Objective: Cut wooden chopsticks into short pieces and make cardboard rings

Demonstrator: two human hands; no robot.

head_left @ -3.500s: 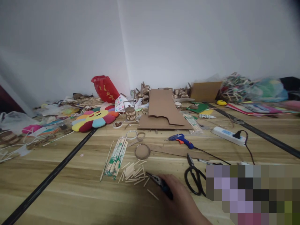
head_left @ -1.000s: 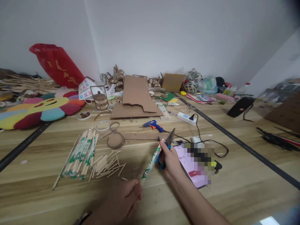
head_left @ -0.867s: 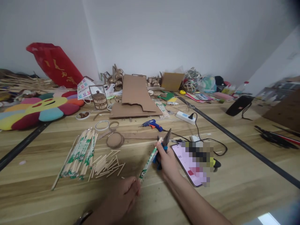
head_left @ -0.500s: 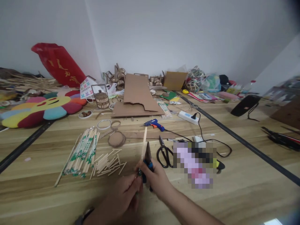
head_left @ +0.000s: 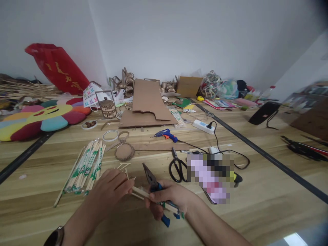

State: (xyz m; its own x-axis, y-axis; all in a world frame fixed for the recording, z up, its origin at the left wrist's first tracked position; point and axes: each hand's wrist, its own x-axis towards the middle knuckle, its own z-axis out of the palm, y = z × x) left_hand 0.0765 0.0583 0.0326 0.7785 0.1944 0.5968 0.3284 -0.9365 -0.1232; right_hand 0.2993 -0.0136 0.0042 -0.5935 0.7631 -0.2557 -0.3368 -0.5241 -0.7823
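My right hand [head_left: 170, 198] is closed around blue-handled long-nose pliers [head_left: 151, 177], their jaws pointing up and left. The same hand also grips a pair of wooden chopsticks [head_left: 143, 193], whose torn wrapper shows green print at the lower right end. My left hand [head_left: 112, 188] is curled at the other end of the chopsticks, fingers pinched on their tips. Short cut stick pieces [head_left: 126, 169] lie under and beyond my left hand, mostly hidden by it. Wrapped chopsticks [head_left: 85, 165] lie in a bunch to its left.
Black scissors [head_left: 176, 167] lie right of the pliers, near a blurred pink item [head_left: 207, 174]. A blue glue gun [head_left: 166, 135] with a cable, a round cardboard base [head_left: 124, 151] and cardboard sheets [head_left: 148, 99] are farther back. A power strip [head_left: 203, 126] sits at the right.
The chopsticks have swung from upright to slanting across, held in my right hand with the pliers. My left hand has moved from their lower end to the opposite tips.
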